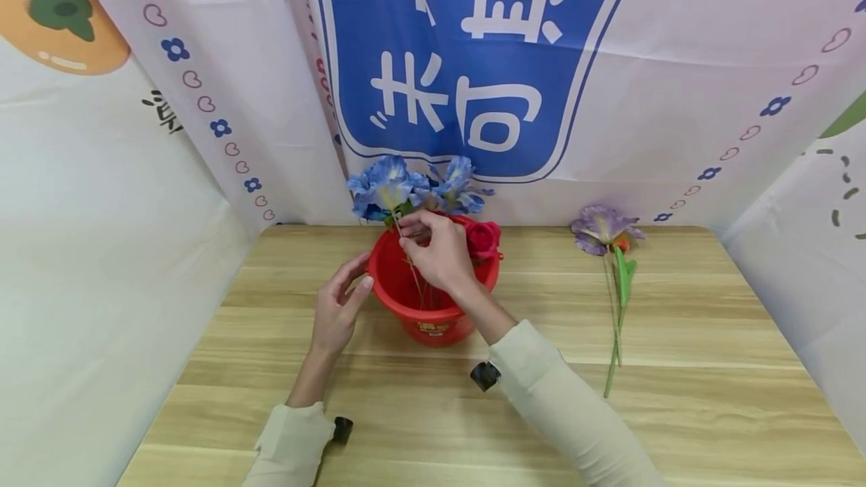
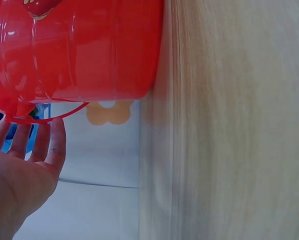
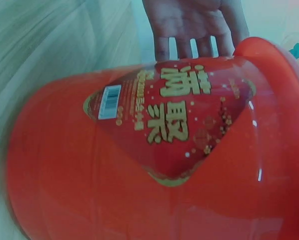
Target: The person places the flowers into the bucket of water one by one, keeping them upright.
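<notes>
A red plastic bucket (image 1: 433, 331) stands on the table. Over its mouth my right hand (image 1: 441, 248) pinches the thin stem of a blue artificial flower (image 1: 387, 185), whose lower end reaches down inside. Another blue flower (image 1: 460, 185) and a red rose (image 1: 483, 239) lean out over the rim. At the bucket's left side, my left hand (image 1: 336, 313) rests its extended fingers against the rim. The left wrist view shows those fingertips (image 2: 57, 131) at the bucket's thin red handle (image 2: 64, 115). In the right wrist view, the bucket's printed label (image 3: 174, 120) faces the camera.
On the table's right side lie a purple flower (image 1: 604, 228) and an orange-red flower (image 1: 621, 243) with a green leaf and long stems. The wooden table (image 1: 704, 337) meets a printed cloth backdrop (image 1: 629, 134) behind the bucket, with more white cloth at both sides.
</notes>
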Tool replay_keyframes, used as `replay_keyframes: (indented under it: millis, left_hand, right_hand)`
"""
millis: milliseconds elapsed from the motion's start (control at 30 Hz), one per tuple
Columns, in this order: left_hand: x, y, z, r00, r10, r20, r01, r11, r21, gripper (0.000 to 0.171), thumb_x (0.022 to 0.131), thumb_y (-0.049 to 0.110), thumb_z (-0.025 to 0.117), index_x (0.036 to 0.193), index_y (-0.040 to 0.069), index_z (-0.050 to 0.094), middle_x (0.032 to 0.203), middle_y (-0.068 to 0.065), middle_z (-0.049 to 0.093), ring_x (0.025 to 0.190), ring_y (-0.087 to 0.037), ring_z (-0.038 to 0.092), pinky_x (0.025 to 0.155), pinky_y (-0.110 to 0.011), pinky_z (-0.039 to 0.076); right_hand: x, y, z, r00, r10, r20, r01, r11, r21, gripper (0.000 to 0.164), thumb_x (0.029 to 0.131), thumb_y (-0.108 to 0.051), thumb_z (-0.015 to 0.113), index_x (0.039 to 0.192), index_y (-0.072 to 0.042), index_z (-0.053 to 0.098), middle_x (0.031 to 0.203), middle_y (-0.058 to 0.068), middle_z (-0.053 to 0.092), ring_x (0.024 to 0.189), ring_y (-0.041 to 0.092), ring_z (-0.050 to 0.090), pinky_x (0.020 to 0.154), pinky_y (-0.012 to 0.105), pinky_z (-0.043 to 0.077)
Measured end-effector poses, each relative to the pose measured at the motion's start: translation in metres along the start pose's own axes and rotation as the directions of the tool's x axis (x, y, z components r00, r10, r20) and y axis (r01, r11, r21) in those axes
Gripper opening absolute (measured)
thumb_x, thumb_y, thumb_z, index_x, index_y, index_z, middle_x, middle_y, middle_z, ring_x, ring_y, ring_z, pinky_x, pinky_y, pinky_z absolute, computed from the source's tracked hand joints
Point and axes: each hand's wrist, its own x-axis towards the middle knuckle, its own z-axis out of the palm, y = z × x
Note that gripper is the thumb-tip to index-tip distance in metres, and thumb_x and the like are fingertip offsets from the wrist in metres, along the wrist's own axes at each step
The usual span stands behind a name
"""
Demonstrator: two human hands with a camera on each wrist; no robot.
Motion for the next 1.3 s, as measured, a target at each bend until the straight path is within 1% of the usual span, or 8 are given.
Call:
replay_keyframes:
  millis: [67,200,300,467,733,933,1100,1300]
  left_hand:
    - [0.0,0.0,0.0,1.0,0.001,-0.001,-0.001,1.0,0.003,0.044,0.105,0.001,0.062,0.149,-0.005,0.058,0.15,-0.025,0.06,0.129,-0.006,0.063,0.102,-0.017,0.058]
    - [-0.001,0.0,0.0,1.0,0.0,0.004,0.0,1.0,0.005,0.045,0.105,0.002,0.062,0.15,-0.004,0.058,0.151,-0.025,0.06,0.13,-0.006,0.063,0.102,-0.017,0.058]
    - [-0.001,0.0,0.001,1.0,0.0,0.009,0.0,1.0,0.004,0.046,0.105,0.002,0.063,0.15,-0.003,0.057,0.152,-0.024,0.06,0.13,-0.007,0.062,0.102,-0.018,0.058]
    - [0.0,0.0,0.002,1.0,-0.004,0.017,0.003,1.0,0.004,0.046,0.105,0.003,0.063,0.15,-0.001,0.058,0.152,-0.022,0.06,0.131,-0.009,0.062,0.102,-0.019,0.058]
    - [0.001,0.001,0.002,1.0,0.003,0.027,-0.003,1.0,-0.013,0.045,0.106,0.003,0.062,0.15,-0.002,0.058,0.153,-0.024,0.059,0.131,-0.009,0.062,0.102,-0.019,0.058]
    - [0.0,0.0,0.002,1.0,0.012,0.021,-0.012,1.0,-0.019,0.045,0.105,0.001,0.062,0.149,-0.005,0.057,0.151,-0.027,0.059,0.128,-0.008,0.063,0.101,-0.019,0.059]
    - [0.0,0.0,0.001,1.0,0.003,0.017,-0.002,1.0,-0.024,0.045,0.105,0.001,0.062,0.149,-0.005,0.057,0.151,-0.027,0.059,0.127,-0.007,0.064,0.1,-0.019,0.059]
    - [-0.001,0.002,0.0,1.0,-0.012,0.018,0.012,1.0,-0.013,0.045,0.106,0.003,0.062,0.15,-0.004,0.057,0.152,-0.024,0.06,0.129,-0.008,0.063,0.101,-0.019,0.059]
  right_hand:
    - [0.004,0.001,0.0,1.0,0.018,0.004,-0.018,1.0,-0.011,0.022,0.098,-0.008,0.077,0.12,-0.009,0.079,0.108,0.008,0.081,0.096,0.022,0.078,0.089,0.037,0.067]
    - [0.011,0.0,0.0,0.997,0.082,-0.002,-0.082,0.996,-0.03,0.022,0.099,-0.008,0.075,0.12,-0.01,0.079,0.107,0.007,0.08,0.097,0.022,0.078,0.09,0.038,0.067]
    - [0.013,0.0,0.0,0.993,0.116,-0.029,-0.117,0.993,-0.03,0.022,0.099,-0.008,0.073,0.12,-0.009,0.079,0.106,0.006,0.08,0.098,0.022,0.078,0.092,0.039,0.066]
    - [0.016,0.0,-0.001,0.988,0.14,-0.07,-0.141,0.99,-0.017,0.021,0.1,-0.008,0.071,0.119,-0.008,0.079,0.106,0.006,0.079,0.098,0.022,0.077,0.092,0.039,0.065]
    - [0.018,0.001,0.0,0.981,0.196,-0.006,-0.196,0.98,-0.046,0.022,0.101,-0.006,0.07,0.122,-0.009,0.078,0.108,0.008,0.078,0.101,0.024,0.077,0.093,0.039,0.066]
    - [0.018,0.002,0.002,0.976,0.215,0.03,-0.212,0.973,-0.086,0.021,0.101,-0.007,0.07,0.12,-0.011,0.078,0.106,0.005,0.079,0.099,0.021,0.077,0.091,0.039,0.066]
    - [0.017,0.002,0.004,0.975,0.22,0.036,-0.217,0.973,-0.075,0.02,0.101,-0.008,0.071,0.121,-0.01,0.077,0.107,0.005,0.079,0.101,0.022,0.077,0.092,0.039,0.066]
    - [0.014,0.0,0.003,0.978,0.209,0.026,-0.207,0.977,-0.058,0.02,0.101,-0.009,0.073,0.12,-0.011,0.077,0.108,0.005,0.079,0.101,0.022,0.076,0.093,0.038,0.066]
